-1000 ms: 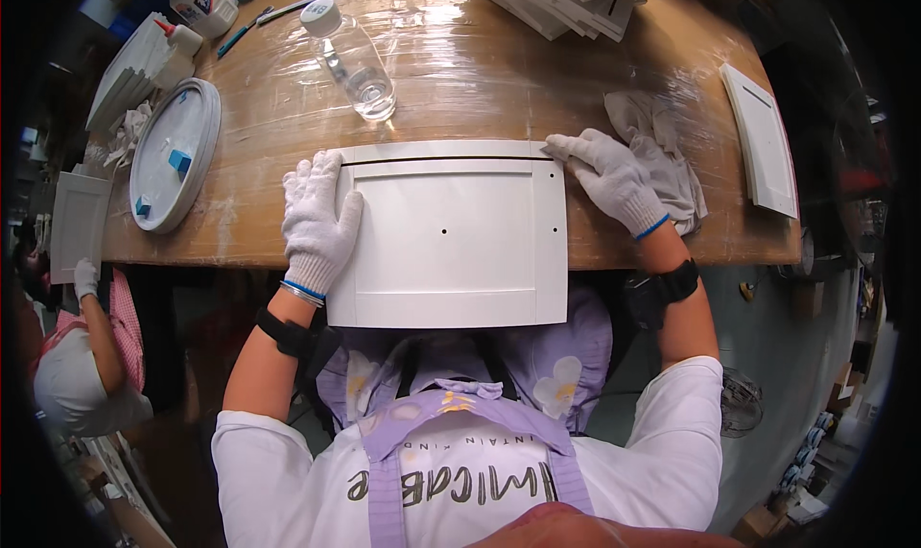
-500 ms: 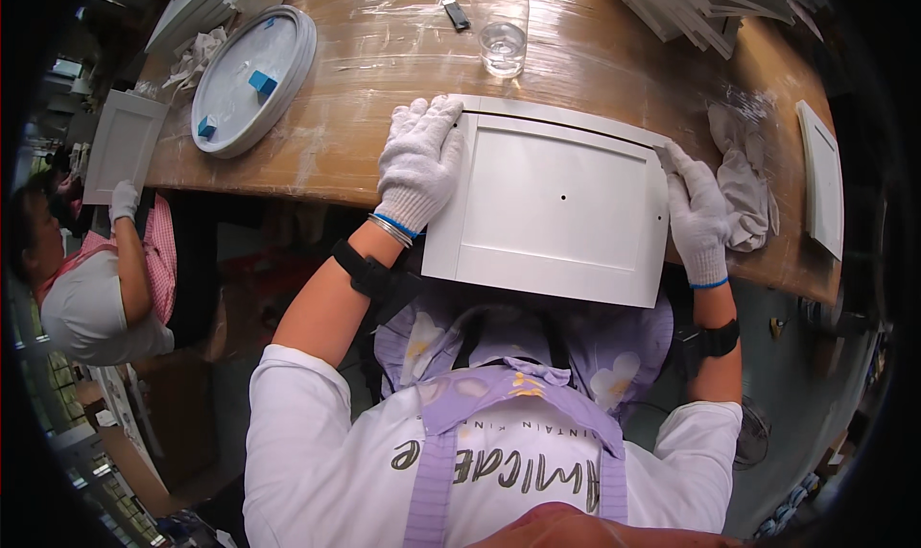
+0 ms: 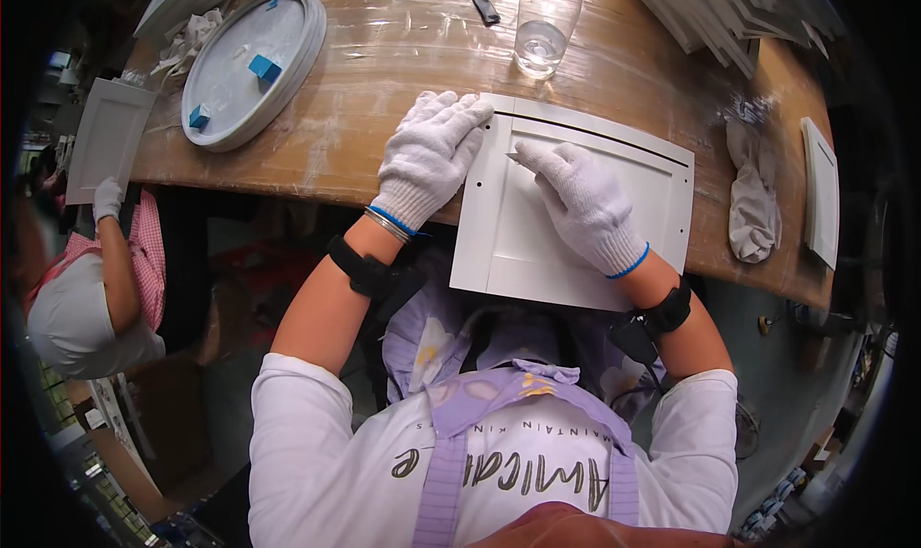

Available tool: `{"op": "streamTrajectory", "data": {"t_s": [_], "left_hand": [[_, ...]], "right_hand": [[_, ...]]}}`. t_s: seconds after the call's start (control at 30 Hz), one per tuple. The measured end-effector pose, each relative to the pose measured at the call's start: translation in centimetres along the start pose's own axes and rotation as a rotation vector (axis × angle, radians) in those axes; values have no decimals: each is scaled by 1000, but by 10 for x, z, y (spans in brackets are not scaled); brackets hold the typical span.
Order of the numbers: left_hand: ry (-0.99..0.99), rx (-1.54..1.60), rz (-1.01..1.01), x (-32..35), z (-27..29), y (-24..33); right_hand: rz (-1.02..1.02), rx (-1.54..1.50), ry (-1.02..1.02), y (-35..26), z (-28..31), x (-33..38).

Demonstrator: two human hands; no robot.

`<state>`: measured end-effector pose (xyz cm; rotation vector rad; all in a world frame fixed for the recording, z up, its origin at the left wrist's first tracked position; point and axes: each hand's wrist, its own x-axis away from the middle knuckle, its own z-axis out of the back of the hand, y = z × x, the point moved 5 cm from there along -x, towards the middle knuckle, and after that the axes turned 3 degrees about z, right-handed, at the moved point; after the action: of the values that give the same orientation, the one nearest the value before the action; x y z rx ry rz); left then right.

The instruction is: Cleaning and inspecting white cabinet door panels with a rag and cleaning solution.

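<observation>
I see the white framed panel point(image 3: 576, 212) at centre frame, half overhanging the wooden table point(image 3: 384, 97). I judge this an inspection or smoothing pass. My left hand point(image 3: 432, 159) lies flat, open, on its left rail, gripping nothing; my right hand point(image 3: 580, 202) presses fingertips into the recess. Next calls for steadying the overhang. Whether the right fingers pinch something small, I cannot tell.

Both hands wear white gloves. The left hand point(image 3: 429, 159) lies flat, palm down, fingers together and pointing far and a bit right. The right hand point(image 3: 583, 202) also lies palm down, its fingers pointing far and left. Both forearms come up from near, each with a black wrist band.
</observation>
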<state>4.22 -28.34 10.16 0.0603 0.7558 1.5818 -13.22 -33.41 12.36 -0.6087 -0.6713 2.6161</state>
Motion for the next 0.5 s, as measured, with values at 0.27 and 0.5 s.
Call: {"op": "streamTrajectory", "data": {"t_s": [0.27,0.5], "left_hand": [[25,-1,-34,-1,5,-4],[27,-19,-43,-5,2,-1]], "right_hand": [[172,283,-240,-5,-11,1],[170,155,-172,2,-5,-16]]}}
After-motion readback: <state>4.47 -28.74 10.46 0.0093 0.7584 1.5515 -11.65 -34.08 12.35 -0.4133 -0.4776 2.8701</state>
